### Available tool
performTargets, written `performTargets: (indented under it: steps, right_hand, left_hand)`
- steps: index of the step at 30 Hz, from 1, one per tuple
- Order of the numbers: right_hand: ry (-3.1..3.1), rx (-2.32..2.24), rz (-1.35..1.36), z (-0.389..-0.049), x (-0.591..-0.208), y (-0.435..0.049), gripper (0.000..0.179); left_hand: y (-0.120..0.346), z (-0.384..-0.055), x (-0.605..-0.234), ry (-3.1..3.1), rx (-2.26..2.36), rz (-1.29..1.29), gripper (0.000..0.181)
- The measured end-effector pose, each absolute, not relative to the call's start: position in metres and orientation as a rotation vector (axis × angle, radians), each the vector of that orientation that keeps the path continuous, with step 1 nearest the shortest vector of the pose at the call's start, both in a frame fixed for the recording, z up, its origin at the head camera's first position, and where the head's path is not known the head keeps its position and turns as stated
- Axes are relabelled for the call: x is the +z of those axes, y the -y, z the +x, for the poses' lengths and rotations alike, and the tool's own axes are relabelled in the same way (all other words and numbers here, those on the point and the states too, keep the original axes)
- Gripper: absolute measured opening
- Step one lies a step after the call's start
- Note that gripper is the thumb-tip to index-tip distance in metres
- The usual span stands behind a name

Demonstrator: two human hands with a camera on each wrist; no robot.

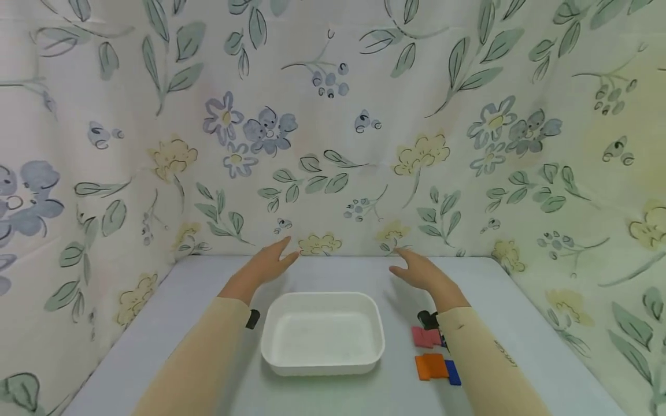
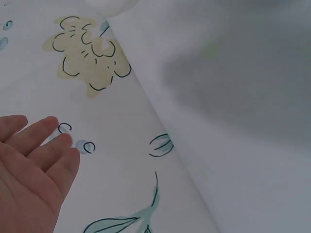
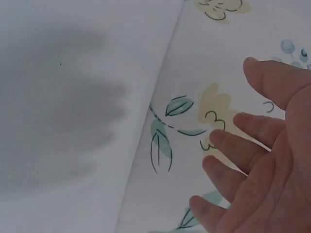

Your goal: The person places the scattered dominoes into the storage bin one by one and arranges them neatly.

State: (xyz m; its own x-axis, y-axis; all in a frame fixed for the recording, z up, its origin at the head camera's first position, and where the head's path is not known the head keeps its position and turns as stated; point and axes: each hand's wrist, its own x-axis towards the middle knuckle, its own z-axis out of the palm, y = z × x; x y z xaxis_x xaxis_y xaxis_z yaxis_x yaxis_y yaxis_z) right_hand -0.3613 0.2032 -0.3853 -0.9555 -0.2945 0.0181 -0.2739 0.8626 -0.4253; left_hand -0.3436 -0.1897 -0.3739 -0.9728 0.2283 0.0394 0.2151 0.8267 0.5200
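Left hand (image 1: 264,266) and right hand (image 1: 422,273) hang empty, unclenched, work apparently unstarted; next move likely calls for reaching flat pink pieces (image 1: 423,337) at white rectangular tray's (image 1: 322,338) three o'clock.

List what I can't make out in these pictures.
Dark piece: head view, partly hidden by right sleeve.
Sleeve lettering: head view, too small to read.
Pale shape: left wrist view, blurred and cut off by top edge.
Left hand: left wrist view, cut off by left edge.

Head view forward, down; wrists' nearer; tabletop (image 1: 333,396) shared
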Motion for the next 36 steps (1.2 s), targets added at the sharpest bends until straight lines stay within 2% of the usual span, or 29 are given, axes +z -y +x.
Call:
performTargets:
  steps: [4, 9, 14, 18, 28, 36]
  right_hand:
    - [-2.963, -0.713, -0.484, -0.351, -0.385, -0.208, 0.059]
    - [-2.880, -0.788, -0.545, -0.339, -0.386, -0.202, 0.045]
    - [-2.825, -0.808, -0.520, -0.323, -0.385, -0.197, 0.043]
    - [-2.805, -0.824, -0.475, -0.308, -0.383, -0.200, 0.043]
    - [-2.726, -0.967, -0.427, -0.283, -0.398, -0.226, 0.034]
    - [-2.696, -0.939, -0.270, -0.279, -0.408, -0.233, 0.035]
  left_hand:
    - [0.192, -0.331, -0.379, -2.996, 0.904, 0.476, 0.067]
    - [0.193, -0.316, -0.386, -3.026, 0.989, 0.606, 0.046]
    - [0.193, -0.298, -0.386, -3.036, 0.958, 0.623, 0.035]
    - [0.197, -0.282, -0.387, -3.030, 0.954, 0.541, 0.027]
    - [0.205, -0.258, -0.409, -3.001, 0.849, 0.279, 0.037]
    - [0.212, -0.255, -0.414, -2.811, 0.952, 0.251, 0.035]
